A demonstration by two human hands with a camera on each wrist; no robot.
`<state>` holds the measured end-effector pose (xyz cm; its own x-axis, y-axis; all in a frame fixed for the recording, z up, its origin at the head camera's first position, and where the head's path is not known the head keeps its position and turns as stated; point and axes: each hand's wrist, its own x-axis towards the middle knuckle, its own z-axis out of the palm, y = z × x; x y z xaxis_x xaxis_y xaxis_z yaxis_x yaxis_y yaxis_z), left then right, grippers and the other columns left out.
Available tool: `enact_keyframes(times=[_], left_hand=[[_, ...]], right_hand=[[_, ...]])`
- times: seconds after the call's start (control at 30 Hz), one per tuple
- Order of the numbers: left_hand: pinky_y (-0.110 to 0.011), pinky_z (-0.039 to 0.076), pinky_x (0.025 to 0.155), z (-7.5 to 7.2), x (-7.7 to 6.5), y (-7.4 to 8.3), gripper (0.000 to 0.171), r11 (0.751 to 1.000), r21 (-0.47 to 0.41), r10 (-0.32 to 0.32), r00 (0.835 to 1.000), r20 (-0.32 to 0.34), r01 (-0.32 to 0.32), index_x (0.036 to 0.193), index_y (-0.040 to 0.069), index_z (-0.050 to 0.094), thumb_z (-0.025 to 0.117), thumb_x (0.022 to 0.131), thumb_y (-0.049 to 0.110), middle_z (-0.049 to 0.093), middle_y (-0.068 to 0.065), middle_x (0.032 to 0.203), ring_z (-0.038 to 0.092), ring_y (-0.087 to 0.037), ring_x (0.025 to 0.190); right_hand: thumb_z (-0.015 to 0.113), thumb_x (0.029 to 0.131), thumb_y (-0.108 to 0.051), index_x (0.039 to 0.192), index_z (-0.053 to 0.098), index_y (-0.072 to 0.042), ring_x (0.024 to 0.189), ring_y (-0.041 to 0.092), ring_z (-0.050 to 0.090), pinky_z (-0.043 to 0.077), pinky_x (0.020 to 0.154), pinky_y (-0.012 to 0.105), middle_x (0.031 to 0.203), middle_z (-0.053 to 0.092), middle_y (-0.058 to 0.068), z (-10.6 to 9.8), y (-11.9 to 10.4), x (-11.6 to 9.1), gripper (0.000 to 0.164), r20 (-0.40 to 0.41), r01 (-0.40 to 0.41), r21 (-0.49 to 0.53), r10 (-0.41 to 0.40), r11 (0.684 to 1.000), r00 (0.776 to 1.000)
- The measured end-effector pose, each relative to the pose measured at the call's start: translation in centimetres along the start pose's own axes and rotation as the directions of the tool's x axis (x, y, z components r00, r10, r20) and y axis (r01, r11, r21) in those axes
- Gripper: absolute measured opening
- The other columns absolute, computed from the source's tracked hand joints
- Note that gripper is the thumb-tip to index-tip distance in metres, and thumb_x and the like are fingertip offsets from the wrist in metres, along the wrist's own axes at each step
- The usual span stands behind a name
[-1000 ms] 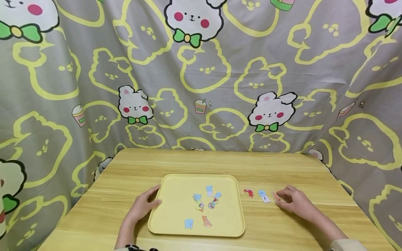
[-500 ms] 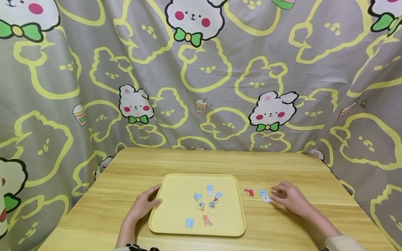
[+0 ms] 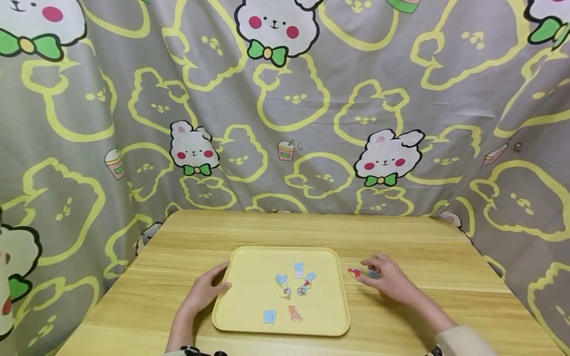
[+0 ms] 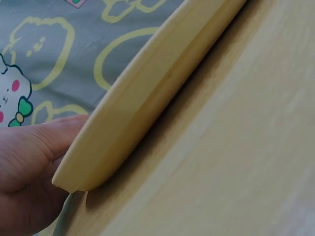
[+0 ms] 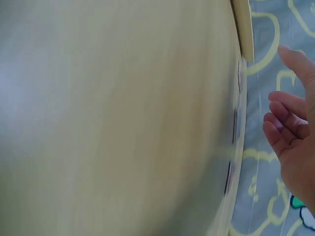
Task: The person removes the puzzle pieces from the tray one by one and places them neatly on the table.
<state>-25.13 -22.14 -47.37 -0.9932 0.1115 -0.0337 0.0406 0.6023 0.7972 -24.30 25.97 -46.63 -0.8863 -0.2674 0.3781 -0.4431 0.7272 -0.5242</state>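
My left hand (image 3: pixel 202 292) holds the left edge of a yellow tray (image 3: pixel 249 262); in the left wrist view the thumb side lies against the tray's rim. Over the table, right of the tray, hovers my right hand (image 3: pixel 387 279), its fingers apart with nothing between them, as the right wrist view shows. A red puzzle piece (image 3: pixel 355 273) lies just beyond its fingertips. Behind the fingers shows part of a light-blue puzzle piece (image 3: pixel 372 273). Edge-on in the right wrist view, another flat piece (image 5: pixel 228 178) lies on the table; the hand hides it in the head view.
On the tray lie several puzzle pieces: a blue and white one (image 3: pixel 299 270), two patterned clusters near the middle, an orange one (image 3: pixel 295 313) and a light-blue one (image 3: pixel 269 317). A wooden table (image 3: pixel 401 232) carries the tray. Patterned curtains (image 3: pixel 311 123) enclose it at the back and sides.
My right hand has moved left from the orange piece, past the light-blue piece, toward the red one, carrying nothing. The left hand stays on the tray.
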Motion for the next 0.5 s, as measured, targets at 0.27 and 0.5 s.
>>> enact_keyframes(times=[0.27,0.5], left_hand=[[-0.06,0.028,0.118,0.1,0.0,0.1,0.064,1.0,-0.004,0.0,1.0,-0.003,0.0,0.149,0.012,0.042,0.068,0.091,0.018,0.038,-0.019,0.155,0.027,-0.043,0.146],[-0.061,0.027,0.118,0.0,-0.2,0.1,0.064,1.0,0.003,-0.002,1.0,-0.006,0.002,0.149,0.012,0.042,0.068,0.091,0.019,0.038,-0.019,0.155,0.027,-0.043,0.146]], right_hand=[[0.081,0.08,-0.028,0.107,0.071,0.004,0.074,0.009,0.046,0.04,0.062,0.017,0.082,0.054,0.001,1.5,-2.0,1.1,0.043,0.051,0.043,0.027,-0.044,0.999,0.998],[0.078,0.081,-0.037,0.113,0.068,0.002,0.08,0.009,0.044,0.04,0.065,0.018,0.088,0.052,0.001,2.7,-4.2,1.8,0.052,0.131,0.032,0.02,-0.034,0.999,0.991]])
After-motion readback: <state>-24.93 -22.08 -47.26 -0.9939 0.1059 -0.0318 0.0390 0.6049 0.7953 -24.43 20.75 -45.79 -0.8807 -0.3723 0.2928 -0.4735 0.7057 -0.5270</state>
